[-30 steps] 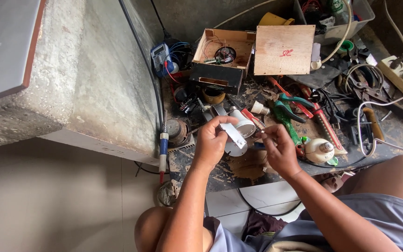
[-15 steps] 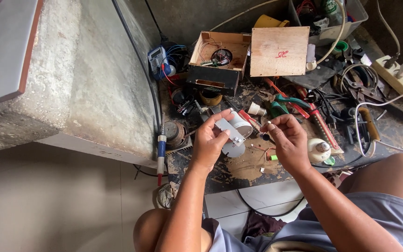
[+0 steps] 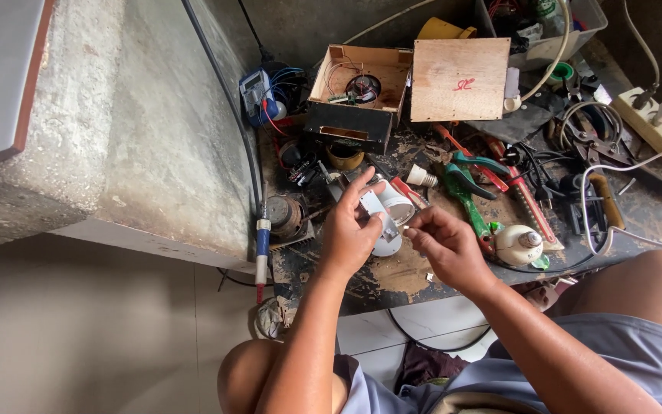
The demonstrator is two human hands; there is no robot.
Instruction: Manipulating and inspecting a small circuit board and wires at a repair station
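My left hand (image 3: pixel 350 230) grips a small white plastic part (image 3: pixel 381 218) just above a dirty wooden board (image 3: pixel 392 272). Under it lies a round white disc (image 3: pixel 387 245). My right hand (image 3: pixel 442 245) is close beside it on the right, thumb and forefinger pinched on something tiny and pale that I cannot make out. A white bulb housing (image 3: pixel 396 205) lies just beyond the hands. A bulb globe with a metal base (image 3: pixel 519 244) rests to the right of my right hand.
An open wooden box (image 3: pixel 358 84) with wires and a plywood lid (image 3: pixel 460 79) stand at the back. Green-handled pliers (image 3: pixel 465 184), a red knife (image 3: pixel 530 207), cables, a power strip (image 3: pixel 657 126), a blue multimeter (image 3: pixel 258 92) and a soldering iron (image 3: pixel 260 238) surround the hands. A concrete wall (image 3: pixel 147 130) rises on the left.
The white part has turned in my left hand and come lower, nearer the board. My right hand has moved off it and now pinches something small beside it.
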